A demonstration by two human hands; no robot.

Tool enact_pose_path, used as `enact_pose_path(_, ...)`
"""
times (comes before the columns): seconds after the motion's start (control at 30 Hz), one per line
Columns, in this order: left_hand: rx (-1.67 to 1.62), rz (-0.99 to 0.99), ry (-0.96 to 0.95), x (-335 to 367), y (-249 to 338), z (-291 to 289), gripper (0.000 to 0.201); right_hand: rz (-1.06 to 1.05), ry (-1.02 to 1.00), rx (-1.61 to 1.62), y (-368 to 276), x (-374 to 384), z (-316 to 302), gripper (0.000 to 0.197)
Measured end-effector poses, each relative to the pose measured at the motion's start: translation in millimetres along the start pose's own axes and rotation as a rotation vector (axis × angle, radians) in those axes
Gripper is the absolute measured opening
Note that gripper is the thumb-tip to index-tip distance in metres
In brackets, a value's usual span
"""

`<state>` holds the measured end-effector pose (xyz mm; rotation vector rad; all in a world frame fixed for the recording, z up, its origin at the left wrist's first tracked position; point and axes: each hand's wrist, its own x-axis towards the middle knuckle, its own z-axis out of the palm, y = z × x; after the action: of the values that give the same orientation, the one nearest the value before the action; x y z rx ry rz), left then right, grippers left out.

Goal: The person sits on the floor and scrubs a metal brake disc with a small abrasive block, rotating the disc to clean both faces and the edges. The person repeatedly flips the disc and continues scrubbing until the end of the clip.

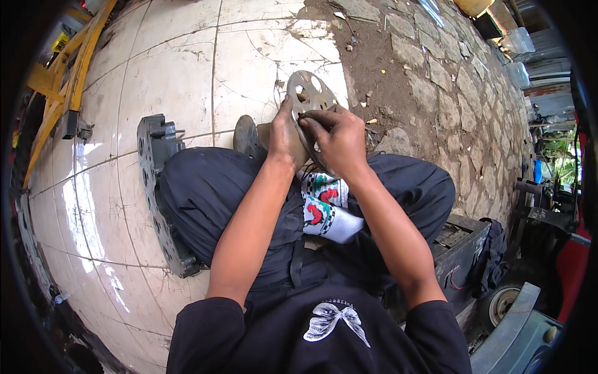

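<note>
A flat, round metal plate (319,95) with several large holes stands tilted up in front of my shins. My left hand (283,137) is closed on its left edge, with the thumb along the rim. Against the plate's face my right hand (341,138) is closed in a pinch, fingertips near a hole. Whatever lies between those fingertips, if anything, is too small to make out. Just left of my left hand is a dark, rounded object (247,136), partly hidden by my knee. Below the plate show patterned socks (330,215) on my feet.
A long dark metal part (156,187) with holes and a protruding rod lies on the tiles beside my left knee. To the right are a dark box (458,249) and a wheel (503,302). A yellow frame (78,62) stands far left; stone paving (436,93) borders the tiles.
</note>
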<state>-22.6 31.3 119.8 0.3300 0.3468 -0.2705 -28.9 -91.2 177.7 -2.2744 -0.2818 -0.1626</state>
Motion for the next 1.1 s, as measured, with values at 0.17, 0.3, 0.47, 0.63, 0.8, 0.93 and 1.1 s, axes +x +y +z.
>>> enact_pose_path(0.17,0.016,0.006,0.082,0.0,-2.4,-2.7,0.052,0.025,-0.045,0.022,-2.7,-0.5,2.3,0.020)
enact_pose_path(0.3,0.060,0.050,0.092,-2.3,4.1,9.7,0.052,0.030,0.030,0.075,-4.6,-3.9,15.6,0.020)
enact_pose_path(0.47,0.183,0.010,0.069,11.2,7.4,-9.7,0.049,0.420,0.120,0.674,23.6,-21.8,28.0,0.027)
enact_pose_path(0.63,0.173,-0.004,0.288,18.6,12.3,-12.6,0.050,0.568,0.300,0.717,71.3,-61.7,17.4,0.032)
enact_pose_path(0.8,0.109,-0.005,0.323,23.2,19.7,-20.8,0.052,0.504,0.411,0.794,70.1,-71.6,16.5,0.030)
enact_pose_path(0.93,0.122,0.004,0.261,7.8,23.5,12.1,0.052,0.506,0.397,0.808,61.4,-74.1,17.4,0.027)
enact_pose_path(1.1,-0.009,-0.127,-0.109,13.6,30.6,-3.4,0.047,0.489,0.364,0.789,61.6,-71.3,21.0,0.027)
